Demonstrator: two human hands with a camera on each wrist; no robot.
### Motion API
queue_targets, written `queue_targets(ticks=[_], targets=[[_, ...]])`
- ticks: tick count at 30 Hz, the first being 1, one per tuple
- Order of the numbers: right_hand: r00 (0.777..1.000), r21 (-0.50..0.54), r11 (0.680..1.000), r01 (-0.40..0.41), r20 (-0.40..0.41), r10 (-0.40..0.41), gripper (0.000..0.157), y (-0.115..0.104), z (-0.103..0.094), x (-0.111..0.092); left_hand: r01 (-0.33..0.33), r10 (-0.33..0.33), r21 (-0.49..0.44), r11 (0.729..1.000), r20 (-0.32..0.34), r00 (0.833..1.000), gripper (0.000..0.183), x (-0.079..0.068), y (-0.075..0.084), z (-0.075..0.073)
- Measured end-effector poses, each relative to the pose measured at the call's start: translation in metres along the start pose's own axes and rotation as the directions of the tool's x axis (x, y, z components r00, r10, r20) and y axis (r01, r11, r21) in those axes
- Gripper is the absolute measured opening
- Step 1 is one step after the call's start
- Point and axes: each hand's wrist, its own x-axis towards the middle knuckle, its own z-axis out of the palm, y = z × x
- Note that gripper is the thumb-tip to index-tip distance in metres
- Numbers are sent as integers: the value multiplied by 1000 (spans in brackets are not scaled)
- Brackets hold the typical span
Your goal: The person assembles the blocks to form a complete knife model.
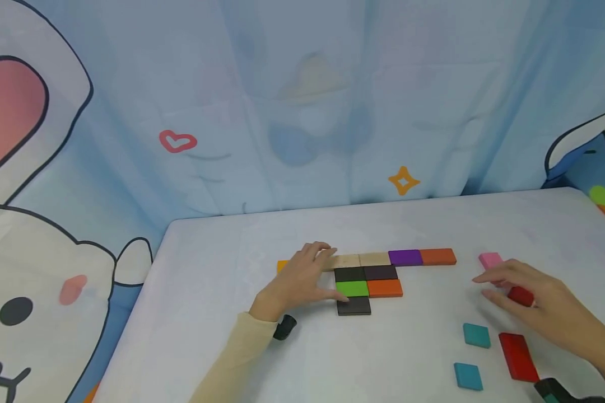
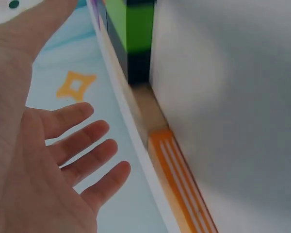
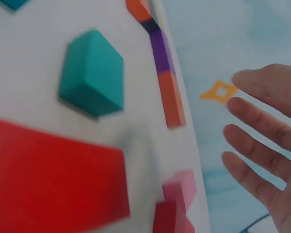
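In the head view, flat coloured blocks lie in a joined pattern. Its long top row holds a yellow-orange block (image 1: 282,265), pale wooden blocks (image 1: 375,259), a purple block (image 1: 405,258) and an orange block (image 1: 437,257). Below sit black blocks (image 1: 349,274), a green block (image 1: 352,289) and another orange block (image 1: 385,288). My left hand (image 1: 297,280) hovers at the pattern's left side, fingers loosely spread, thumb by the lowest black block (image 1: 354,306); contact is unclear. Fingers extended, my right hand (image 1: 539,302) is over a dark red block (image 1: 521,295), partly hiding it.
A pink block (image 1: 490,259) lies beyond the right hand. Nearer are two teal blocks (image 1: 476,335) and a larger red block (image 1: 519,357). The white table (image 1: 222,336) ends at a blue printed curtain (image 1: 292,112). Dark wrist devices (image 1: 284,328) show under both wrists.
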Motion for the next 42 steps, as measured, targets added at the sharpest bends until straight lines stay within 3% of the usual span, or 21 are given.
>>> queue_targets(ticks=[5, 10, 14, 27, 35, 39, 42], targets=[[997, -30, 998, -58, -52, 57, 43, 31, -11, 2, -49, 43, 69, 996, 80, 996, 110, 7, 16, 12], [994, -63, 993, -103, -33, 101, 52, 57, -11, 4, -57, 49, 88, 994, 90, 995, 110, 6, 18, 19], [985, -69, 983, -169, 7, 170, 58, 64, -4, 15, -51, 41, 95, 994, 102, 994, 109, 4, 17, 19], [974, -102, 969, -224, 19, 227, 58, 53, 0, 41, -45, 31, 96, 994, 147, 989, 109, 11, 26, 16], [979, -129, 973, -191, 45, 198, 60, 48, -4, 45, -29, 12, 97, 995, 174, 985, 110, 13, 28, 13], [987, -115, 980, -160, -28, 158, 59, 32, -6, 45, -30, 12, 100, 994, 177, 984, 109, 13, 27, 13], [990, -112, 991, -71, -128, 56, 58, 9, -7, 47, -26, 8, 100, 995, 181, 983, 109, 13, 27, 12]])
